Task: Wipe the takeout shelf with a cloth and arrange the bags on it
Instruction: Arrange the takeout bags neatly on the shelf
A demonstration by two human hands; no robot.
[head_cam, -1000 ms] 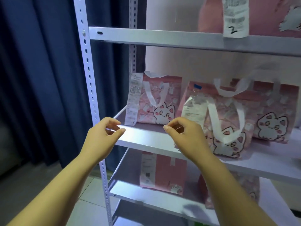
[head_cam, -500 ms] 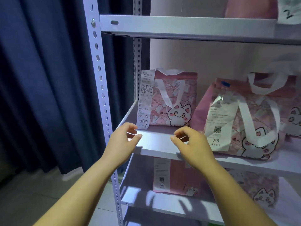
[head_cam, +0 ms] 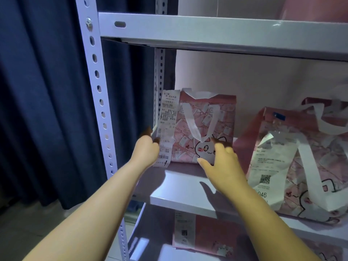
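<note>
A pink cat-print takeout bag (head_cam: 205, 127) is seen standing upright at the back left of the middle shelf (head_cam: 180, 196). It is gripped at its lower left edge, beside a hanging receipt (head_cam: 166, 129), by the left hand (head_cam: 146, 150), and at its lower right corner by the right hand (head_cam: 223, 164). A second bag (head_cam: 301, 166) is set to the right, apart.

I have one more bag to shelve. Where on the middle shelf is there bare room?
The front-left of the middle shelf is bare, between the small pink bag behind and the large pink bag to its right. Both hands, left hand and right hand, crowd the small bag. The right side is crowded.
</note>
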